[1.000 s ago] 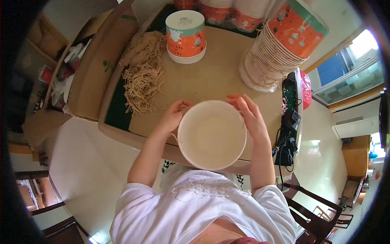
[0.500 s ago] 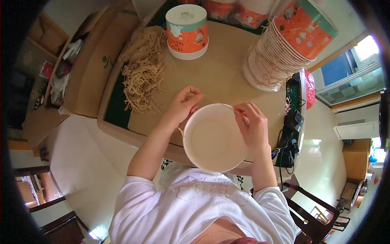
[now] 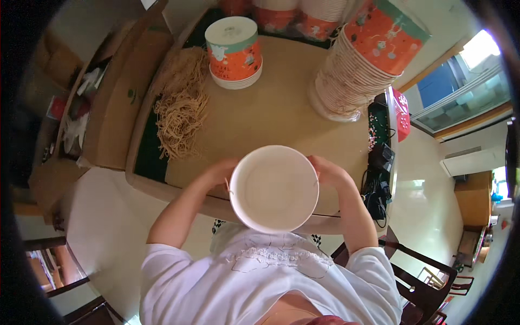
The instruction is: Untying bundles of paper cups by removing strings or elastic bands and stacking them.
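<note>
A white paper bucket [image 3: 274, 187] is in front of my chest at the table's near edge, its round mouth facing up. Its inside shows nothing in it. My left hand [image 3: 223, 170] is wrapped against the bucket's left outer side, and the bucket wall hides most of its fingers. On the opposite side my right hand [image 3: 325, 170] grips just below the rim, with its fingertips partly hidden. Short bits of beige cord [image 3: 231, 192] show at the left and right of the rim.
Tangled beige cords [image 3: 181, 122] lie at the table's left. Behind them stands an upside-down stack of orange and green printed buckets [image 3: 234, 54]. A tall, leaning bucket stack [image 3: 355, 76] is on the right. Black adapters with cables [image 3: 379, 179] line the right edge; a cardboard box [image 3: 116, 103] stands left.
Both hands have come down from the far rim, where a thin cord stretched between them, to the bucket's outer sides. That stretched cord no longer shows. The view has shifted slightly.
</note>
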Demonstrator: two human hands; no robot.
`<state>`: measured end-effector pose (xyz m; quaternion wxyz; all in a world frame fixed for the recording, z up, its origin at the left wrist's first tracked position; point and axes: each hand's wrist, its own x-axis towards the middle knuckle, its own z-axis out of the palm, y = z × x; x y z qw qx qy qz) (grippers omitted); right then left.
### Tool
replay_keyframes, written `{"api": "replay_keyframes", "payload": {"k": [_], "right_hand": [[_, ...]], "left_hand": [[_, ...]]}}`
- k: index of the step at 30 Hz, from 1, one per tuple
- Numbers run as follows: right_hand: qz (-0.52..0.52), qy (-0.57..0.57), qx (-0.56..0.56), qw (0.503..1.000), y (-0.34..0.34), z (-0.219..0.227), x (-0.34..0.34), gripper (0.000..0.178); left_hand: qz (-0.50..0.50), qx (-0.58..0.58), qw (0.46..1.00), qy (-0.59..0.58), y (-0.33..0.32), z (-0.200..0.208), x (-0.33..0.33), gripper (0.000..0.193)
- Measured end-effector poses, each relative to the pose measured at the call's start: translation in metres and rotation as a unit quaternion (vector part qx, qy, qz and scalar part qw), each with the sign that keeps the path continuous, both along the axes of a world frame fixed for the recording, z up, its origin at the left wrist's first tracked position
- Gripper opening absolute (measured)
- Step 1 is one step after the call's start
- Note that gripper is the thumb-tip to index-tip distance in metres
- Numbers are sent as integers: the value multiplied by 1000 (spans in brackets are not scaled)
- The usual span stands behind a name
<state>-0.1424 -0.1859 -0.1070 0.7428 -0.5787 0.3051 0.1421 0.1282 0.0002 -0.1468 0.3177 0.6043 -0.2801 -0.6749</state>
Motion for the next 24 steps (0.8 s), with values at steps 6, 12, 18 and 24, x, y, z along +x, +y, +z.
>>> {"api": "replay_keyframes", "payload": {"k": [6, 12, 18, 24], "right_hand": [[-76, 20, -518, 852, 35, 206, 11, 42], [-255, -175, -781, 543, -95, 333, -5, 49], [-275, -289, -780, 482, -180, 369, -1, 34], [-353, -409, -721, 434, -198, 387, -8, 34]], "left_hand": [[26, -283, 903, -322, -43, 191, -21, 44], [203, -704, 508, -454, -168, 333, -61, 42], [234, -744, 407, -476, -226, 362, -98, 34], [204, -798, 361, -437, -254, 365, -104, 42]]}}
